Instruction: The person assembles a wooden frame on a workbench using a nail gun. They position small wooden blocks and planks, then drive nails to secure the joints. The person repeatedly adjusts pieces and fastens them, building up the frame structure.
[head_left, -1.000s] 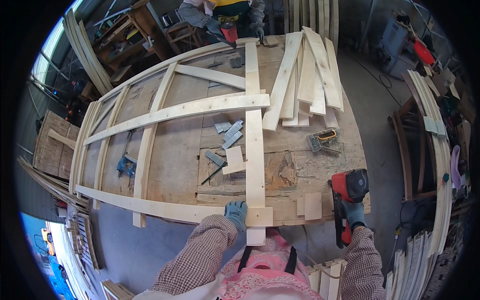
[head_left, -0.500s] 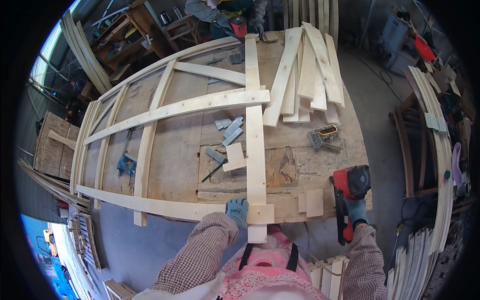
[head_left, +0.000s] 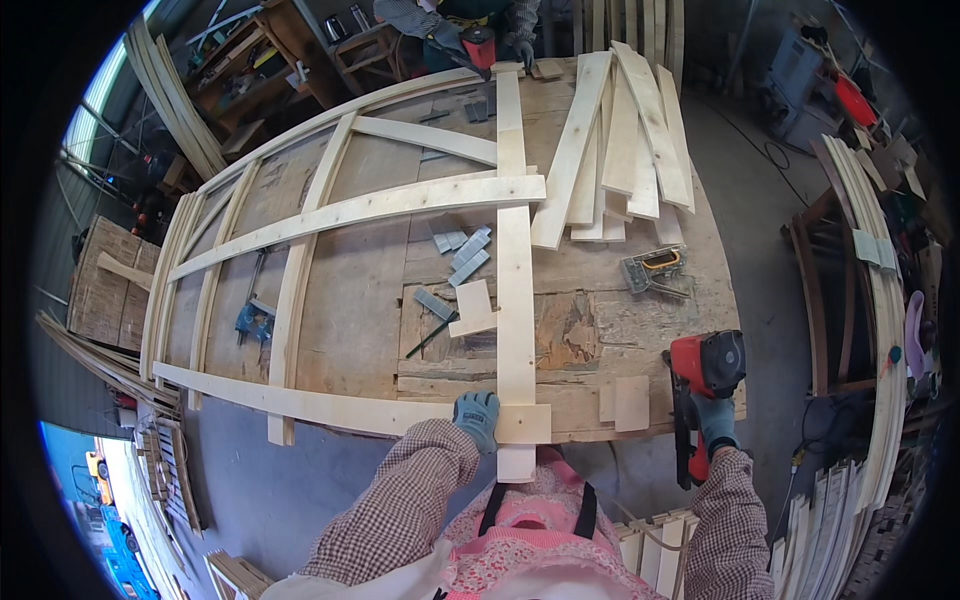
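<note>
Slatted wooden panel [head_left: 362, 209] lies across the desk [head_left: 345, 335], from the left to the centre of the frame; at lower centre, the gloved left hand [head_left: 476, 420] rests on the panel's near rail [head_left: 335, 407], just beside a corner joint [head_left: 524, 424], though whether its grip is clamped there one cannot tell; at lower right, the gloved right hand [head_left: 714, 420] has its grip clamped on a red-and-black nail gun [head_left: 708, 362], held at the desk's edge; loose boards [head_left: 572, 150] fan out on the desk at upper right of centre; at top centre, a co-worker [head_left: 405, 18] holds another red tool [head_left: 478, 45].
</note>
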